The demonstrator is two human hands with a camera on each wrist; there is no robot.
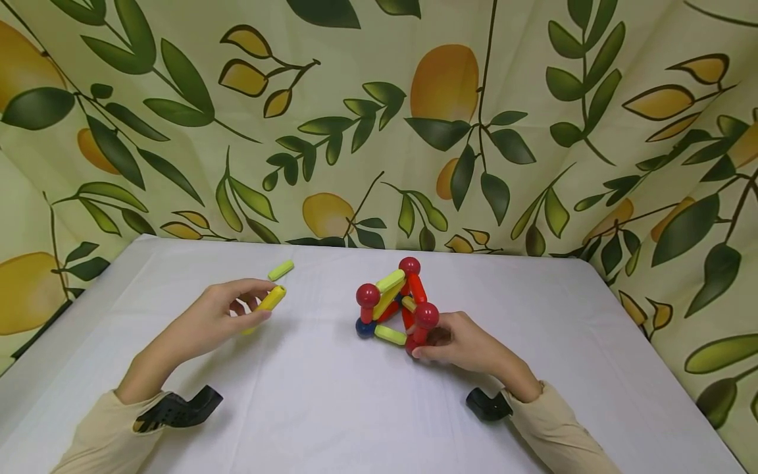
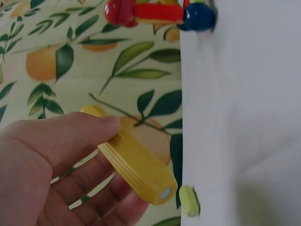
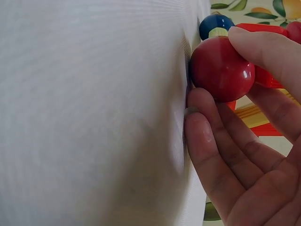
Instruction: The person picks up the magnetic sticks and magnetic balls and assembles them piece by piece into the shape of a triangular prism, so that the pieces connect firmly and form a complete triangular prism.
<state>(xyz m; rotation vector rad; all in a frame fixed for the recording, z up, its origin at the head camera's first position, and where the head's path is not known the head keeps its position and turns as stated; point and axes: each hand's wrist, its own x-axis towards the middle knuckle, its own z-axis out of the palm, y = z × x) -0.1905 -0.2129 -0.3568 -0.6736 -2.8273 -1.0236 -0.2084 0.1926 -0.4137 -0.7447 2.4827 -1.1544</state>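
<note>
My left hand (image 1: 216, 316) pinches a long yellow magnetic rod (image 1: 271, 298) between thumb and fingers above the table. In the left wrist view a silvery magnet tip shows on the near end of the rod (image 2: 136, 162). To the right stands a frame built of magnetic rods and balls, with red balls (image 1: 368, 295) on top and a blue ball (image 1: 365, 327) at the lower left. My right hand (image 1: 468, 342) grips this frame at its near right corner. In the right wrist view, thumb and fingers hold a red ball (image 3: 222, 69) low against the tablecloth.
A short light-green rod (image 1: 281, 270) lies loose on the white tablecloth (image 1: 331, 408), beyond my left hand. Behind the table hangs a curtain (image 1: 367, 59) printed with fruit and leaves. Black mounts (image 1: 180, 408) sit at both wrists.
</note>
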